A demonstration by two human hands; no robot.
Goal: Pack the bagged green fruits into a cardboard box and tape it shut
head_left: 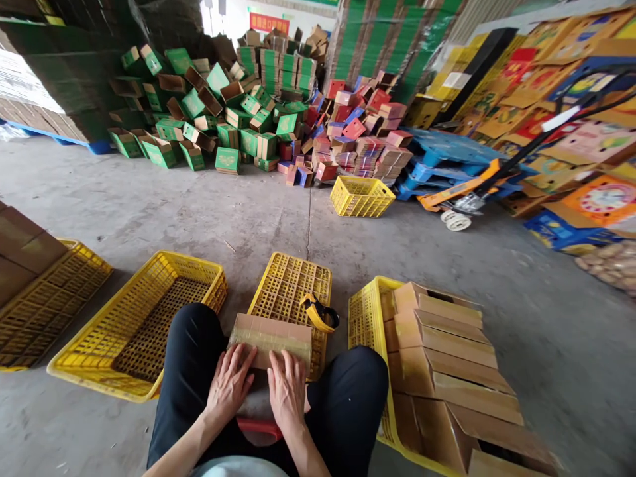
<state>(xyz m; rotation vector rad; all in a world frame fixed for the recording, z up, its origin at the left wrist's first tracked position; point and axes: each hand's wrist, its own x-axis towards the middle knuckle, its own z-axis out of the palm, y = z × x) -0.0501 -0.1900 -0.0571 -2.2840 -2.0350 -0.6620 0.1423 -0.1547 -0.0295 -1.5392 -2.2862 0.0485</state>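
A small brown cardboard box (278,329) lies on an upturned yellow plastic crate (293,281) between my knees. A strip of tape runs along the box. My left hand (231,377) rests on its near left side with the fingers stretched out. Beside it my right hand (288,387) lies flat on the near right side, fingers extended. Neither hand is wrapped round anything. A yellow and black tape dispenser (318,313) sits on the crate just beyond the box's right end.
An open yellow crate (142,324) stands at my left. The right crate (365,311) holds several cardboard boxes (447,358); more boxes fill the far-left crate (54,291). Behind are a small yellow crate (362,195), green cartons (228,159), blue pallets (442,149) and a pallet jack (462,192).
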